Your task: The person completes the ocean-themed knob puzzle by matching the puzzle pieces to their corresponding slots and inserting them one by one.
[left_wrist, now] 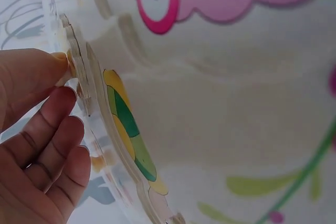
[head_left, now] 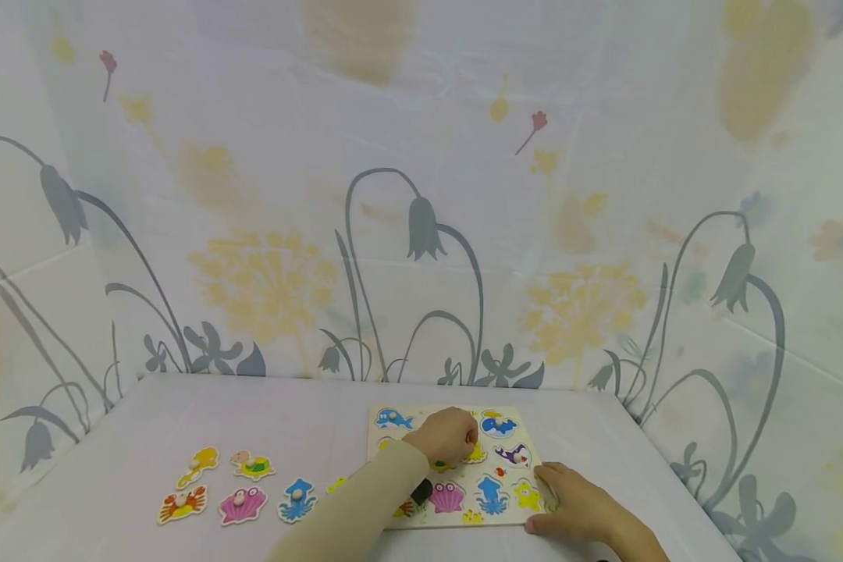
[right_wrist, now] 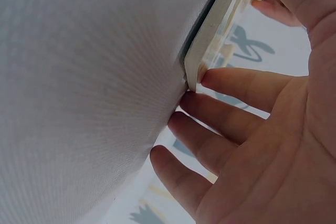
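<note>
My left hand (head_left: 451, 435) reaches over a wooden knob puzzle board (head_left: 506, 517) printed with sea animals. In the left wrist view, its thumb and fingertips pinch the knob of a yellow puzzle piece (left_wrist: 73, 59), seen almost edge-on at the board. Beside the fingers, the yellow shape (head_left: 476, 452) shows in the head view. A green turtle picture (left_wrist: 126, 124) is printed close by. My right hand (head_left: 579, 503) lies at the board's right side. Its fingers are extended, with the fingertips (right_wrist: 191, 100) at the board's edge and along the white cloth.
Left of the board lie a yellow piece (head_left: 197, 467), a turtle (head_left: 253, 465), a crab (head_left: 183, 505), a pink shell (head_left: 243, 506) and a blue squid (head_left: 297, 500). My left sleeve (head_left: 365, 503) partly covers another yellow piece (head_left: 336, 485). A flower-printed curtain (head_left: 421, 312) hangs behind.
</note>
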`<act>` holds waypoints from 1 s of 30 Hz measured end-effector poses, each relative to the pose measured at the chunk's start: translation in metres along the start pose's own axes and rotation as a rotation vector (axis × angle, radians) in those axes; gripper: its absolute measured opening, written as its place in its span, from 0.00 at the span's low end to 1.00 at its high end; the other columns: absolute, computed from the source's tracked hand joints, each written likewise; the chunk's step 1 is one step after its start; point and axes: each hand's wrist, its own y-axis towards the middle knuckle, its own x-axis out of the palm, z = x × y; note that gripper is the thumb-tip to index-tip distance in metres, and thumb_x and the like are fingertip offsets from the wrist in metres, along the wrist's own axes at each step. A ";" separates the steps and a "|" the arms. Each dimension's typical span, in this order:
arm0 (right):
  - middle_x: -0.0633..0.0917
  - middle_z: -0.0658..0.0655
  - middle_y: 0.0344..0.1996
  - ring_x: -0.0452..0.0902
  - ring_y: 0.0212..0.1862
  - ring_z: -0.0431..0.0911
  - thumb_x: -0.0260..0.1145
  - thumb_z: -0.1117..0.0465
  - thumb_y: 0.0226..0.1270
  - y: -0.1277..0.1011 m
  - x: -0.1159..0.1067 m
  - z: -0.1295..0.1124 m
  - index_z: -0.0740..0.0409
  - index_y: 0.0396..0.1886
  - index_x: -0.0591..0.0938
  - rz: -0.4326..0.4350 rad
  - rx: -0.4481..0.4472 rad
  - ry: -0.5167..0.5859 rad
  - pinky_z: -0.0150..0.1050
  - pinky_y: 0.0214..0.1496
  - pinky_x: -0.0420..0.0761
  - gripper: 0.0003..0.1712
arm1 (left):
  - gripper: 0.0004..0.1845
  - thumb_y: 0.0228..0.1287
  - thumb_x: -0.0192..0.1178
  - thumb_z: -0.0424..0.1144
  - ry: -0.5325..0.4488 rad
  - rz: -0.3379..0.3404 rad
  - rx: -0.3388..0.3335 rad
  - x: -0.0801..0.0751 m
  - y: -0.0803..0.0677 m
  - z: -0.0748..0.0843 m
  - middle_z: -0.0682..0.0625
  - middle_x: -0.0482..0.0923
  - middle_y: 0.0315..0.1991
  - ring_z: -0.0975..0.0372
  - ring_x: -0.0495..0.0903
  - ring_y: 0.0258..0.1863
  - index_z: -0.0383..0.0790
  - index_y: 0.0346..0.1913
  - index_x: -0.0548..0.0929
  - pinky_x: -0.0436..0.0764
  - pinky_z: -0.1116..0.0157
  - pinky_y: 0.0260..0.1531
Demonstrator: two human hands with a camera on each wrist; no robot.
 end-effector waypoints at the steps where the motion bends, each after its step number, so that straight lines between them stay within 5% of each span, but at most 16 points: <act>1: 0.71 0.66 0.62 0.65 0.64 0.63 0.75 0.36 0.40 0.000 0.000 0.000 0.62 0.62 0.74 0.002 -0.005 -0.002 0.63 0.60 0.64 0.52 | 0.04 0.61 0.63 0.37 0.004 -0.001 -0.002 0.001 0.001 0.000 0.59 0.74 0.27 0.67 0.71 0.25 0.48 0.30 0.82 0.72 0.70 0.29; 15: 0.71 0.65 0.62 0.65 0.63 0.62 0.77 0.37 0.38 0.003 0.002 0.000 0.62 0.61 0.74 -0.007 0.031 0.000 0.63 0.60 0.64 0.52 | 0.02 0.60 0.63 0.37 -0.017 -0.015 -0.033 -0.002 -0.003 0.003 0.59 0.74 0.27 0.66 0.71 0.27 0.49 0.33 0.83 0.73 0.69 0.29; 23: 0.71 0.65 0.62 0.65 0.63 0.63 0.77 0.36 0.37 0.004 0.002 -0.001 0.61 0.61 0.74 -0.019 0.049 -0.010 0.63 0.60 0.64 0.53 | 0.15 0.60 0.64 0.40 0.059 -0.018 0.036 -0.005 -0.007 0.000 0.60 0.74 0.30 0.67 0.70 0.31 0.48 0.50 0.82 0.74 0.67 0.40; 30: 0.71 0.66 0.62 0.65 0.63 0.63 0.77 0.37 0.38 0.003 0.002 -0.002 0.63 0.61 0.74 -0.008 0.035 -0.012 0.62 0.60 0.64 0.52 | 0.15 0.60 0.65 0.42 0.105 -0.007 0.095 -0.009 -0.024 0.001 0.60 0.74 0.31 0.68 0.70 0.30 0.50 0.50 0.82 0.73 0.68 0.36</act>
